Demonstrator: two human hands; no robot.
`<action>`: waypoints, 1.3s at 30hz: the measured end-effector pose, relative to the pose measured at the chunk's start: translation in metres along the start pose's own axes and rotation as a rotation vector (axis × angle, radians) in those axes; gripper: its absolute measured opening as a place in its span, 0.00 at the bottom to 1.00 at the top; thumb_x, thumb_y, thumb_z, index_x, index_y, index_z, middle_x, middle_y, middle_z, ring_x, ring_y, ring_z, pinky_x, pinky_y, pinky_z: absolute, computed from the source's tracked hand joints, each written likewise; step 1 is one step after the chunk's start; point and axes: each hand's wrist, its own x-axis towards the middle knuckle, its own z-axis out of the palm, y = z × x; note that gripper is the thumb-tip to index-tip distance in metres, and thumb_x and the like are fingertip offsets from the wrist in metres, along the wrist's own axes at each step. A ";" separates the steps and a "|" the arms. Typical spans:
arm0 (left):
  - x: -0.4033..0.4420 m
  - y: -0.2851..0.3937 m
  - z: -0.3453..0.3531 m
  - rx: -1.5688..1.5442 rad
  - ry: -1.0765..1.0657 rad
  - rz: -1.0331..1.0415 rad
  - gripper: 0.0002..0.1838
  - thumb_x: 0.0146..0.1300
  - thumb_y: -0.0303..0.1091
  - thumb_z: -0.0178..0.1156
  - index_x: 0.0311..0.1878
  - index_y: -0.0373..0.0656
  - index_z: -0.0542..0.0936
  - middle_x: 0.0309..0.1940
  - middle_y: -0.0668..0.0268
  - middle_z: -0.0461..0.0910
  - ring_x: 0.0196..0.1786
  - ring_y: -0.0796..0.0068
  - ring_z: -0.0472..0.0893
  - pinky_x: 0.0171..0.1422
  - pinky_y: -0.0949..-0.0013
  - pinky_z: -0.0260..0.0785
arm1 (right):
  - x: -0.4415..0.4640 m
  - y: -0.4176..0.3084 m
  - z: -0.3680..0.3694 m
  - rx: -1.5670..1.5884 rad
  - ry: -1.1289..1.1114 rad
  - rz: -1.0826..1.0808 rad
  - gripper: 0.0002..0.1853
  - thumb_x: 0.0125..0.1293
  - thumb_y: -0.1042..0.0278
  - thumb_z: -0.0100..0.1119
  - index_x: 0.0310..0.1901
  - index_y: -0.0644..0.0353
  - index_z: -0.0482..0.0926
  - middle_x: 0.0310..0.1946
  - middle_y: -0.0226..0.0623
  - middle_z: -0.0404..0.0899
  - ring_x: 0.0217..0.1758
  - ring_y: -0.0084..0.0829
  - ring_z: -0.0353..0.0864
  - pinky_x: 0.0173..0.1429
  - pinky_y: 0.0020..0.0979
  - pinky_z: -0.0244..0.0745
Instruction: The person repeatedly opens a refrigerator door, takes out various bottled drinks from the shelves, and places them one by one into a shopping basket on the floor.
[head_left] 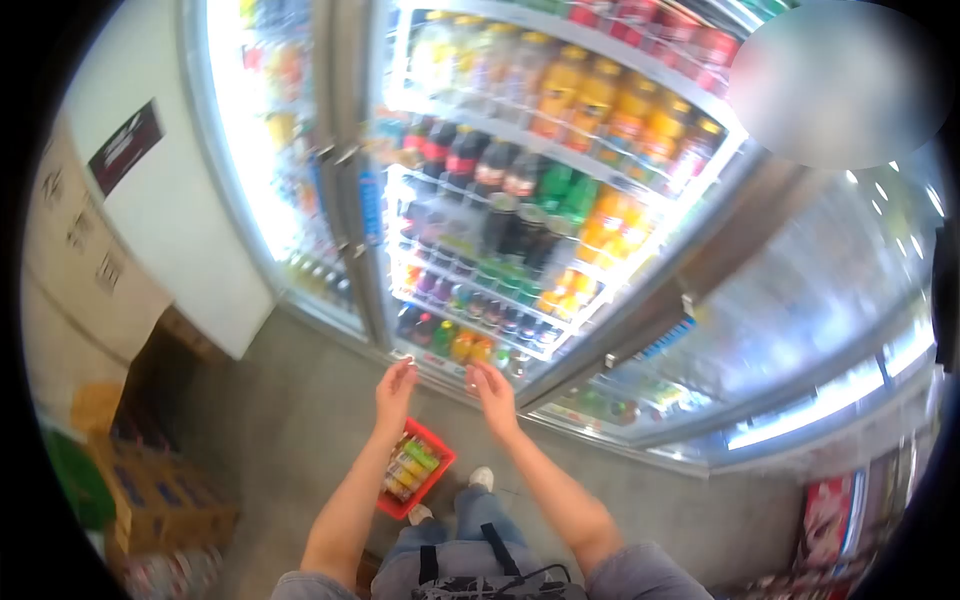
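Note:
My left hand (396, 392) and my right hand (491, 394) are held out in front of me, apart from each other, before the lower part of a lit drinks cooler (440, 372). Nothing shows in either hand; the fingers look stretched and slightly bent, though blur softens them. Below and between my forearms, a red basket (444, 457) stands on the floor by my feet, with several yellow and green packed items (412, 463) inside. The cooler's shelves hold dark cola bottles (466, 152), orange drink bottles (597, 90) and green bottles (568, 190).
Cooler door frames with handles (352, 155) rise left of centre, and another glass door (790, 320) extends to the right. Cardboard boxes (165, 500) are stacked at lower left, beside a white panel (165, 200). A red box (828, 515) stands at far right.

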 end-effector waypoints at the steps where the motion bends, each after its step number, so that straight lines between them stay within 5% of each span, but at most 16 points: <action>1: 0.019 0.016 -0.001 0.009 -0.048 0.024 0.22 0.71 0.39 0.58 0.65 0.42 0.73 0.54 0.63 0.80 0.48 0.78 0.78 0.54 0.74 0.69 | 0.011 -0.005 0.007 0.014 0.045 -0.072 0.23 0.75 0.59 0.54 0.67 0.59 0.69 0.58 0.37 0.78 0.59 0.29 0.77 0.62 0.31 0.73; 2: 0.040 0.030 0.000 0.017 -0.090 0.051 0.21 0.72 0.38 0.57 0.64 0.42 0.73 0.54 0.63 0.80 0.48 0.79 0.79 0.53 0.76 0.68 | 0.024 -0.009 0.014 0.026 0.085 -0.144 0.23 0.75 0.60 0.54 0.67 0.59 0.70 0.57 0.37 0.78 0.58 0.28 0.78 0.59 0.31 0.75; 3: 0.009 0.067 0.106 -0.067 -0.149 0.113 0.21 0.72 0.38 0.57 0.64 0.42 0.73 0.54 0.63 0.80 0.48 0.79 0.79 0.53 0.76 0.68 | -0.009 -0.093 -0.075 -0.059 0.103 -0.294 0.22 0.75 0.61 0.54 0.65 0.62 0.71 0.57 0.38 0.79 0.56 0.28 0.79 0.57 0.31 0.76; 15: -0.042 0.206 0.276 -0.115 -0.509 0.271 0.19 0.72 0.36 0.56 0.63 0.42 0.75 0.53 0.63 0.80 0.46 0.78 0.78 0.53 0.72 0.69 | -0.076 -0.274 -0.225 -0.117 0.529 -0.650 0.22 0.73 0.60 0.58 0.62 0.65 0.74 0.54 0.38 0.81 0.52 0.23 0.79 0.55 0.24 0.73; 19: -0.056 0.219 0.304 -0.082 -0.537 0.345 0.19 0.72 0.37 0.56 0.63 0.40 0.75 0.53 0.63 0.80 0.47 0.77 0.78 0.54 0.72 0.69 | -0.084 -0.281 -0.251 -0.305 0.676 -0.575 0.26 0.70 0.56 0.61 0.62 0.67 0.74 0.57 0.40 0.80 0.58 0.29 0.78 0.63 0.29 0.70; 26: -0.069 0.212 0.325 -0.069 -0.453 0.338 0.18 0.72 0.37 0.56 0.62 0.40 0.76 0.51 0.63 0.80 0.46 0.78 0.78 0.53 0.73 0.69 | -0.052 -0.267 -0.290 -0.276 0.571 -0.463 0.31 0.67 0.48 0.63 0.56 0.73 0.77 0.51 0.46 0.83 0.54 0.34 0.82 0.62 0.29 0.72; 31: -0.081 0.208 0.330 -0.045 -0.416 0.343 0.18 0.72 0.38 0.56 0.60 0.40 0.77 0.48 0.65 0.82 0.45 0.80 0.79 0.50 0.74 0.69 | -0.030 -0.257 -0.297 -0.490 0.514 -0.258 0.31 0.71 0.39 0.51 0.45 0.66 0.84 0.37 0.41 0.86 0.43 0.31 0.83 0.52 0.31 0.73; 34: -0.088 0.209 0.332 -0.040 -0.420 0.339 0.17 0.72 0.37 0.56 0.59 0.40 0.77 0.47 0.66 0.82 0.44 0.80 0.79 0.49 0.75 0.69 | -0.014 -0.236 -0.299 -0.447 0.519 -0.345 0.29 0.74 0.42 0.48 0.37 0.65 0.81 0.32 0.32 0.81 0.40 0.24 0.76 0.49 0.27 0.69; 39: -0.081 0.209 0.344 -0.033 -0.477 0.338 0.16 0.72 0.37 0.57 0.58 0.40 0.78 0.45 0.67 0.82 0.43 0.80 0.79 0.49 0.75 0.69 | -0.025 -0.237 -0.294 -0.348 0.541 -0.329 0.29 0.75 0.42 0.46 0.37 0.64 0.82 0.33 0.32 0.81 0.41 0.24 0.76 0.50 0.27 0.68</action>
